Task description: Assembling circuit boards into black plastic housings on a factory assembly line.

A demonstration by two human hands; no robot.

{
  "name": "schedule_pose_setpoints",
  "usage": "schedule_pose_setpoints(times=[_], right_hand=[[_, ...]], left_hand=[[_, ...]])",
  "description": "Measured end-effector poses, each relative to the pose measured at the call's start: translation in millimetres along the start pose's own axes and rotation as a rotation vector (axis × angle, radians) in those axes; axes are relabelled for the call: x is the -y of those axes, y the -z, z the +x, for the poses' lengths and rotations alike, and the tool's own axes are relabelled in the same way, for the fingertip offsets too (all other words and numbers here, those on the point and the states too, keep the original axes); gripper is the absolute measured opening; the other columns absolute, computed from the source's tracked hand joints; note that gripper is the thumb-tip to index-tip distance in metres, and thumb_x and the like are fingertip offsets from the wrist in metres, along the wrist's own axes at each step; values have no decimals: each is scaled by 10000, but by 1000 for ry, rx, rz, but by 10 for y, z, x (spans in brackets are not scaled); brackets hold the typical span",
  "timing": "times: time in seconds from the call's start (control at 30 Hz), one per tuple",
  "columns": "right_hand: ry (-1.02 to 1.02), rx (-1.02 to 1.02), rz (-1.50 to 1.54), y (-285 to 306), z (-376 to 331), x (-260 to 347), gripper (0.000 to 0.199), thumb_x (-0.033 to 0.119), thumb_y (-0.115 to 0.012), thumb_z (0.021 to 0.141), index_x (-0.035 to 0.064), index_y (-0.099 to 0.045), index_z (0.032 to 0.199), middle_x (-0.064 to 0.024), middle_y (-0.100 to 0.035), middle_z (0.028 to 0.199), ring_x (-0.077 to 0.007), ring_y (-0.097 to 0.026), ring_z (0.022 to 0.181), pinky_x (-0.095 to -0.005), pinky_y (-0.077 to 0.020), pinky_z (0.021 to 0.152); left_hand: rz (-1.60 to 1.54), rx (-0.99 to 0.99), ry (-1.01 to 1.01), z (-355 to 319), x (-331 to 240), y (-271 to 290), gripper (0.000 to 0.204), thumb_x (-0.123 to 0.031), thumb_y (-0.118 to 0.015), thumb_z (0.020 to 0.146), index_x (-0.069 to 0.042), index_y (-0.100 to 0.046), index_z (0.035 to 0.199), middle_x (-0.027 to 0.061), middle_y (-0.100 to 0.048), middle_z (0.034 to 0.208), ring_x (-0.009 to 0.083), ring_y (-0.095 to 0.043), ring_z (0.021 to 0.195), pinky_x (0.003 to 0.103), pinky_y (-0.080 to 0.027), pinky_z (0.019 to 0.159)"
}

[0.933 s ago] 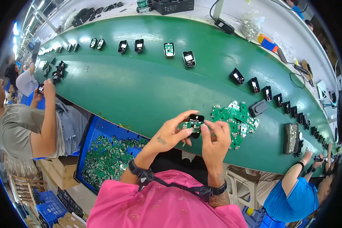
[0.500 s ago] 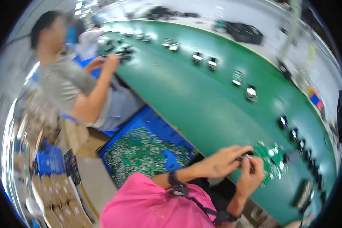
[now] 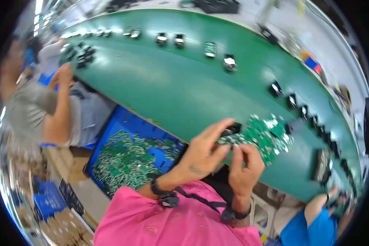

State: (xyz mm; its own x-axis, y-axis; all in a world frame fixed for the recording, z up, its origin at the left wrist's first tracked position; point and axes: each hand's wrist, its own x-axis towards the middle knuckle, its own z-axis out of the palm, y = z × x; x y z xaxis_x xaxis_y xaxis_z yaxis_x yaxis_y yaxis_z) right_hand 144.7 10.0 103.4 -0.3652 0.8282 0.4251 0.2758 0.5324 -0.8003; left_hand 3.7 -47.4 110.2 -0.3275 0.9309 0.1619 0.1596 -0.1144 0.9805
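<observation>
Over the near edge of the green worktable my left hand (image 3: 204,149) grips a small black housing (image 3: 232,129) at its fingertips. Just to the right, my right hand (image 3: 246,166) has thumb and forefinger pinched together close to the left thumb. Whatever lies in that pinch is too small to make out. Beyond both hands spreads a loose heap of green circuit boards (image 3: 266,137), partly covered by the fingers.
A blue tray (image 3: 119,119) full of green boards stands left, below the table edge. Black housings (image 3: 303,111) line the right side of the table (image 3: 160,86); more units (image 3: 209,49) sit along the far side. One co-worker (image 3: 41,110) sits left, another (image 3: 311,225) lower right.
The view has swung right, so the table and boards appear further left, and a co-worker in blue shows at lower right. My hands stay close together, the black housing now plainer in the left.
</observation>
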Motion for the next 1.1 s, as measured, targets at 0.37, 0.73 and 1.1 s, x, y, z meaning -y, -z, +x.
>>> schedule_pose_setpoints(times=[0.37, 0.73, 1.1], right_hand=[[101, 61, -104, 233, 28, 61, 83, -26, -681, 854, 19, -616, 880, -90, -601, 745, -226, -587, 590, -329, -437, 527], [97, 159, -155, 334, 71, 94, 75, -30, -659, 862, 11, -610, 903, -126, -599, 769, -295, -593, 630, -376, -444, 547], [113, 174, -172, 362, 59, 106, 60, -15, -652, 870, 7, -610, 908, -134, -596, 781, -321, -601, 643, -395, -450, 557]], left_hand=[[98, 86, -40, -20, -128, -104, 570, 19, -571, 905, -78, -456, 1455, 195, -518, 1333, 244, -645, 876, 310, -525, 748], [263, 112, -192, 11, -196, -98, 527, 27, -607, 898, -54, -510, 1409, 148, -659, 1153, 184, -631, 794, 285, -511, 698], [308, 118, -219, -8, -230, -114, 526, 30, -599, 902, -58, -505, 1412, 167, -650, 1188, 232, -618, 781, 299, -512, 704]])
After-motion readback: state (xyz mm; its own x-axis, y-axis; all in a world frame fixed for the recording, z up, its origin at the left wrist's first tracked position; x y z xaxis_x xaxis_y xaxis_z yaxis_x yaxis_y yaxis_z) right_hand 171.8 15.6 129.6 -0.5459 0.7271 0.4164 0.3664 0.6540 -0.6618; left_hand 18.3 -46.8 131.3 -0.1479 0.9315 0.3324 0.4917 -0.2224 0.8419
